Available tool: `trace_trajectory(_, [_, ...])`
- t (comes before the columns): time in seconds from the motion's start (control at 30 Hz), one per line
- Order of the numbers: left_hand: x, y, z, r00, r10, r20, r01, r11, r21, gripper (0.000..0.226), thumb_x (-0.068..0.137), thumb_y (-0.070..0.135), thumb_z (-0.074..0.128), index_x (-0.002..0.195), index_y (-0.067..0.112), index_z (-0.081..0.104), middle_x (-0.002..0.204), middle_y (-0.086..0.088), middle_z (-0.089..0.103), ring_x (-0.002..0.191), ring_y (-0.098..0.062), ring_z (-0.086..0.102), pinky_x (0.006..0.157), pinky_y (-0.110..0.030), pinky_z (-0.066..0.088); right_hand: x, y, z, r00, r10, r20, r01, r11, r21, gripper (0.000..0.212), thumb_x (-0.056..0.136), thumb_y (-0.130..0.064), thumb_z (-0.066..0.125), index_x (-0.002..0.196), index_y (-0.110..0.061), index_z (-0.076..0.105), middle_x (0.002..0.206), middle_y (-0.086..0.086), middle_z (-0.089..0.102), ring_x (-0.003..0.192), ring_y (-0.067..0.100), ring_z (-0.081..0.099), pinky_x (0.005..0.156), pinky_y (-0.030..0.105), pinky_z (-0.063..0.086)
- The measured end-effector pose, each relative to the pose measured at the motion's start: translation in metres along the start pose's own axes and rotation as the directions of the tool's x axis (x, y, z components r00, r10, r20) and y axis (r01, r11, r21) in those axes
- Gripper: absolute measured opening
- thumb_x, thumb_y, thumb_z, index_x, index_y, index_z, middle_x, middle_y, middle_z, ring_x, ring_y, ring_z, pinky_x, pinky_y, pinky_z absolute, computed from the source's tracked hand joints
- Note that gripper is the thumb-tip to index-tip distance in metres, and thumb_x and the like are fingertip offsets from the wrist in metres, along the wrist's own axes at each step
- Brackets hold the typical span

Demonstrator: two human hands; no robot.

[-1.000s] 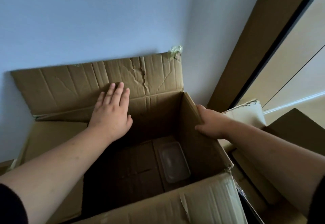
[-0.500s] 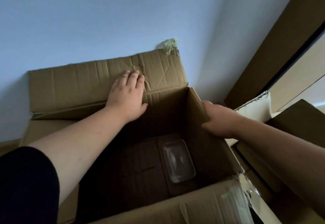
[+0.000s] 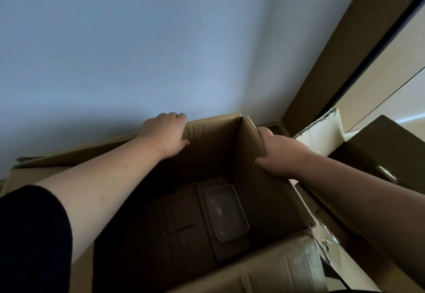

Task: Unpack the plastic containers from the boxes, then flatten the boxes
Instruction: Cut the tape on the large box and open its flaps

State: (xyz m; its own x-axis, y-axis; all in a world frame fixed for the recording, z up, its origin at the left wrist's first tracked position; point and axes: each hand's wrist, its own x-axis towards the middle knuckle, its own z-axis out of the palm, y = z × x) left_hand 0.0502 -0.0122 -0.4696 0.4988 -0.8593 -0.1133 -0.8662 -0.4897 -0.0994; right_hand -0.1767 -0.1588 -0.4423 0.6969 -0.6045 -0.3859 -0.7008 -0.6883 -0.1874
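At the near edge, a box flap [image 3: 264, 276] with torn tape at its right corner is seen, folded outward. Behind it the open box [image 3: 271, 196] is looked into from above: one clear plastic container [image 3: 226, 212] is left lying flat on the bottom, close to the right wall, with the rest of the dark floor appearing bare. The unpacking of this box is therefore judged nearly done but not finished, since that container has yet to be lifted out.

Further on, the right wall's top edge is gripped by the right hand [image 3: 279, 154], thumb inside and fingers wrapped over the outside. The far wall's rim is held by the left hand [image 3: 166, 133], fingers curled over the top near the wall [image 3: 161, 51]. The box is not yet flattened; its sides are upright.

To the right, more cardboard [image 3: 386, 150] is seen, whether unpacked or not cannot be told.
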Motion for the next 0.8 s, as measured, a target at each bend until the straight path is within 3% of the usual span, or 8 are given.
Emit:
trace_trajectory(0.1, [-0.004, 0.008, 0.003, 0.996, 0.030, -0.085, -0.030, 1.000, -0.007, 0.046, 0.090, 0.048, 0.057, 0.121, 0.016, 0.050, 0.121, -0.006, 0.056, 0.114, -0.029, 0.053, 0.086, -0.042, 0.050, 0.003, 0.003, 0.002, 1.000, 0.013, -0.010, -0.013, 0.999, -0.052, 0.081, 0.087, -0.041, 0.061, 0.154, -0.023, 0.017, 0.126, 0.009, 0.058, 0.109, 0.032, 0.061, 0.086, 0.041, 0.053])
trace_trajectory(0.2, [-0.006, 0.012, 0.002, 0.974, 0.058, -0.220, -0.067, 0.997, -0.036, 0.042, 0.088, 0.038, 0.059, 0.121, 0.013, 0.055, 0.118, -0.009, 0.058, 0.111, -0.032, 0.053, 0.086, -0.045, 0.049, 0.001, -0.006, -0.002, 0.994, -0.062, -0.088, 0.049, 0.988, -0.144, 0.085, 0.089, -0.043, 0.059, 0.157, -0.019, 0.013, 0.149, 0.008, 0.041, 0.135, 0.033, 0.044, 0.102, 0.046, 0.044])
trace_trajectory(0.3, [-0.014, 0.015, 0.003, 0.880, 0.117, -0.460, -0.190, 0.975, -0.115, 0.027, 0.081, 0.025, 0.065, 0.101, 0.008, 0.063, 0.102, -0.013, 0.060, 0.096, -0.035, 0.057, 0.078, -0.044, 0.051, -0.004, -0.030, -0.009, 0.941, -0.238, -0.239, 0.174, 0.950, -0.259, 0.069, 0.090, -0.043, 0.054, 0.150, -0.017, 0.030, 0.146, 0.007, 0.044, 0.136, 0.029, 0.042, 0.108, 0.043, 0.039])
trace_trajectory(0.37, [-0.022, 0.020, 0.006, 0.867, 0.157, -0.472, -0.292, 0.929, -0.228, 0.013, 0.083, 0.022, 0.065, 0.090, 0.011, 0.062, 0.091, -0.011, 0.061, 0.085, -0.034, 0.059, 0.070, -0.040, 0.049, -0.003, -0.051, -0.006, 0.912, -0.337, -0.234, 0.275, 0.926, -0.260, 0.051, 0.090, -0.042, 0.053, 0.135, -0.019, 0.047, 0.134, 0.005, 0.053, 0.127, 0.028, 0.050, 0.104, 0.041, 0.043])
trace_trajectory(0.43, [-0.027, 0.027, 0.021, 0.957, 0.131, -0.260, -0.227, 0.895, -0.385, 0.009, 0.087, 0.027, 0.062, 0.088, 0.018, 0.061, 0.090, -0.005, 0.061, 0.086, -0.028, 0.060, 0.071, -0.037, 0.049, 0.006, -0.073, 0.006, 0.932, -0.350, -0.090, 0.327, 0.923, -0.204, 0.037, 0.092, -0.039, 0.054, 0.123, -0.019, 0.055, 0.124, 0.006, 0.057, 0.117, 0.028, 0.056, 0.097, 0.042, 0.049])
trace_trajectory(0.5, [-0.029, 0.030, 0.048, 0.997, 0.050, 0.053, -0.023, 0.906, -0.423, 0.014, 0.089, 0.034, 0.061, 0.094, 0.021, 0.063, 0.098, -0.002, 0.064, 0.093, -0.024, 0.062, 0.076, -0.033, 0.050, 0.024, -0.090, 0.027, 0.945, -0.299, 0.130, 0.322, 0.919, -0.228, 0.028, 0.094, -0.031, 0.056, 0.118, -0.018, 0.060, 0.118, 0.007, 0.061, 0.108, 0.027, 0.061, 0.091, 0.043, 0.054])
trace_trajectory(0.63, [-0.037, 0.028, 0.112, 0.899, -0.014, 0.438, 0.248, 0.840, -0.483, 0.028, 0.090, 0.034, 0.064, 0.111, 0.016, 0.068, 0.108, -0.005, 0.068, 0.103, -0.025, 0.064, 0.078, -0.027, 0.046, 0.066, -0.100, 0.072, 0.912, -0.198, 0.360, 0.322, 0.888, -0.327, 0.026, 0.094, -0.020, 0.059, 0.117, -0.014, 0.067, 0.119, 0.008, 0.066, 0.112, 0.030, 0.063, 0.094, 0.040, 0.053])
trace_trajectory(0.8, [-0.046, 0.043, 0.166, 0.800, 0.031, 0.599, 0.390, 0.731, -0.559, 0.034, 0.097, 0.031, 0.057, 0.122, 0.008, 0.065, 0.127, -0.010, 0.064, 0.116, -0.026, 0.060, 0.086, -0.027, 0.045, 0.100, -0.081, 0.132, 0.879, -0.062, 0.473, 0.250, 0.904, -0.346, 0.035, 0.096, -0.016, 0.058, 0.129, -0.006, 0.063, 0.138, 0.014, 0.059, 0.127, 0.032, 0.056, 0.101, 0.037, 0.046])
